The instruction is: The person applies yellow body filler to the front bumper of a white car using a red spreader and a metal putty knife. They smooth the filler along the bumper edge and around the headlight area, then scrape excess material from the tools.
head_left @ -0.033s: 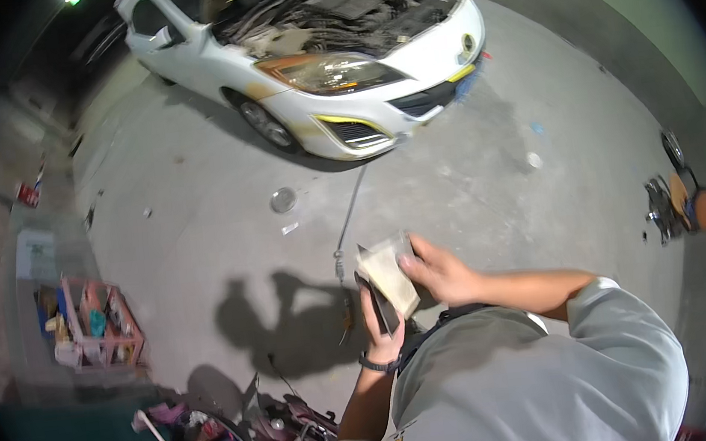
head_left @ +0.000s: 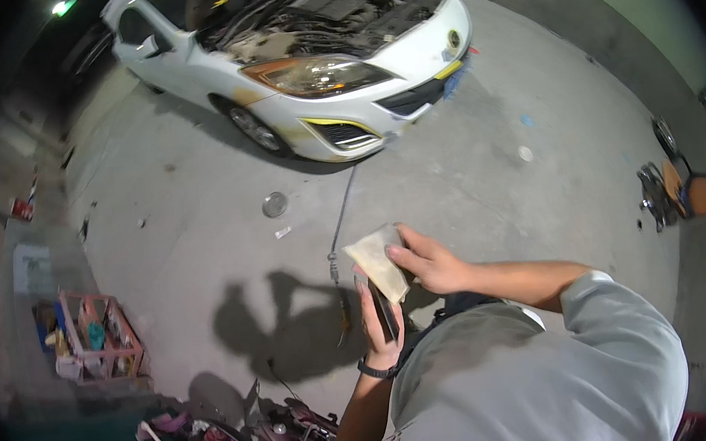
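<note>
Pinched in my right hand [head_left: 433,265] is a pale yellowish, folded flat sheet or pouch [head_left: 379,262]; its exact kind does not show. The thumb lies on its face and the fingers go behind it. Just below, my left hand [head_left: 379,331], with a dark band on the wrist, is closed around a thin dark flat thing [head_left: 386,313], seen nearly edge-on. The pale sheet's lower end overlaps the top of that dark thing and hides part of it. Both hands are close together in front of my body, above the concrete floor.
Ahead stands a white car [head_left: 328,102] with its engine bay exposed. A hose [head_left: 343,209] runs along the floor toward it, near a round lid-like disc [head_left: 275,204]. A pink crate [head_left: 102,333] and a red motorbike [head_left: 294,438] are at left; assorted parts [head_left: 656,197] lie right.
The pale sheet has turned a little in my right hand and now covers the upper part of the dark thing. The whole view has shifted slightly.
</note>
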Demonstrator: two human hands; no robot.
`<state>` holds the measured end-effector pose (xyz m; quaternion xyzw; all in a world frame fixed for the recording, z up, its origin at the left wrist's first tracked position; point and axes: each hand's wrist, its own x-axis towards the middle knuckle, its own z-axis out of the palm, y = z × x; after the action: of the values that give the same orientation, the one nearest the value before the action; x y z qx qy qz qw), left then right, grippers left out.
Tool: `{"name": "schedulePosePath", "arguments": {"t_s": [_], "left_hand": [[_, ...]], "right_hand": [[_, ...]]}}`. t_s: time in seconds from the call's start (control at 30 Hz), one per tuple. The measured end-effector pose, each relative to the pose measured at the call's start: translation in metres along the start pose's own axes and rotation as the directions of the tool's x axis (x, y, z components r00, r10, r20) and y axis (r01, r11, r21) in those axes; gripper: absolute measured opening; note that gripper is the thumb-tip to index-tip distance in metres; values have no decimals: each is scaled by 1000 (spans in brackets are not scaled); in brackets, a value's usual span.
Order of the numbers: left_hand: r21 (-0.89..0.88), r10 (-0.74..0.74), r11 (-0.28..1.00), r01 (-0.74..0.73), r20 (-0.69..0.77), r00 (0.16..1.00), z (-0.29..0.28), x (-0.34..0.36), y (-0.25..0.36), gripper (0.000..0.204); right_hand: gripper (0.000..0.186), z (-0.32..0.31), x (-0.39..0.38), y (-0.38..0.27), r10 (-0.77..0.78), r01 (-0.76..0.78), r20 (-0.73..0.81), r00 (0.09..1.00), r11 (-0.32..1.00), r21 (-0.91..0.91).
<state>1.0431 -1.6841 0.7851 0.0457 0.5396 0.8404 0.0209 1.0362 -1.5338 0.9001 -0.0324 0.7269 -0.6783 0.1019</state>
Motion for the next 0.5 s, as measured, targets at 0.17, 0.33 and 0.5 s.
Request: {"name": "schedulePosePath", "arguments": {"t_s": [0.17, 0.33, 0.5], "left_hand": [[-217, -248, 950, 225, -86, 965, 3, 37, 11, 41], [55, -285, 958, 280, 123, 951, 32, 55, 35, 37], [-130, -334, 923, 361, 196, 922, 81, 68, 54, 39]], "right_hand": [[21, -26, -4, -4, -484, 558, 378, 790, 822, -113], [25, -52, -11, 16, -809, 886, 377, 452, 357, -297], [32, -137, 7, 36, -765, 876, 447, 464, 322, -358]]}}
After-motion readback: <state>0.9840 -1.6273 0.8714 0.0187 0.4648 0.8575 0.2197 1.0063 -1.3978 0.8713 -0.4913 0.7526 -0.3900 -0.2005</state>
